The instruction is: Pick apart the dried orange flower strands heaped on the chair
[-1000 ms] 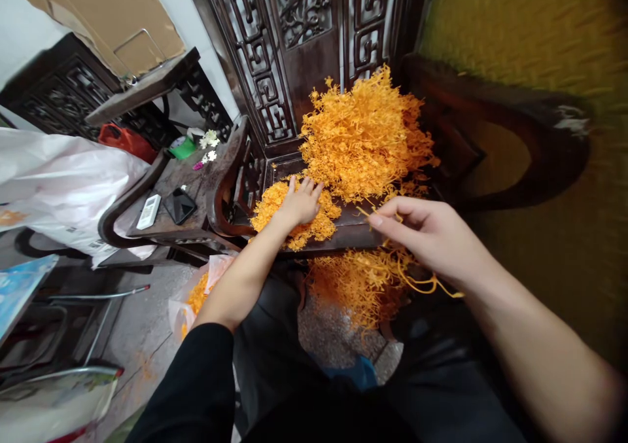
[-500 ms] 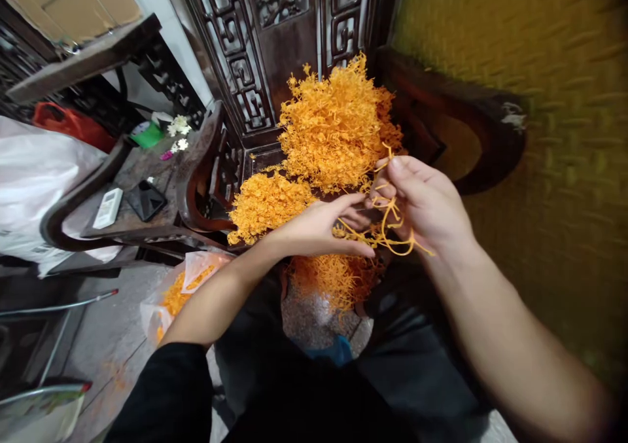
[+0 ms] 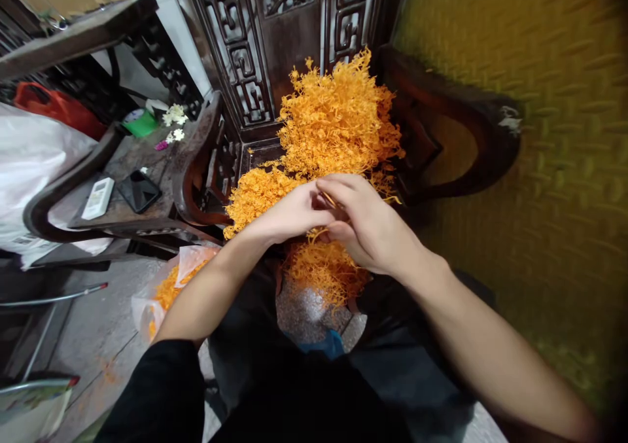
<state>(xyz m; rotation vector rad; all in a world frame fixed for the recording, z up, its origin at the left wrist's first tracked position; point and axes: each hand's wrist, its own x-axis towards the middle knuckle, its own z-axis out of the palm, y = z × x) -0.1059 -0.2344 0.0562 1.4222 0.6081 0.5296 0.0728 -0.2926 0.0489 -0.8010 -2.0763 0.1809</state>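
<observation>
My left hand (image 3: 297,212) and my right hand (image 3: 366,224) meet over the front of the chair seat, fingers curled together. Thin orange strands (image 3: 316,233) show between and below them; the fingertips are mostly hidden. Just behind my hands rises a tall, bushy heap of curly orange strands (image 3: 338,116). A lower, finer orange pile (image 3: 260,194) lies to the left, close to my left wrist. More orange strands (image 3: 326,269) hang below my hands at the seat's front, between my knees.
The carved dark wooden chair has a curved right armrest (image 3: 490,135). On the neighbouring seat at left lie a black square object (image 3: 139,191), a white device (image 3: 98,197), green tape (image 3: 140,122) and small flowers (image 3: 175,116). A plastic bag (image 3: 144,305) of orange pieces stands on the floor.
My right hand has moved left and turned palm down, meeting my left hand. The loose orange strands that dangled from my right hand are now mostly hidden between both hands.
</observation>
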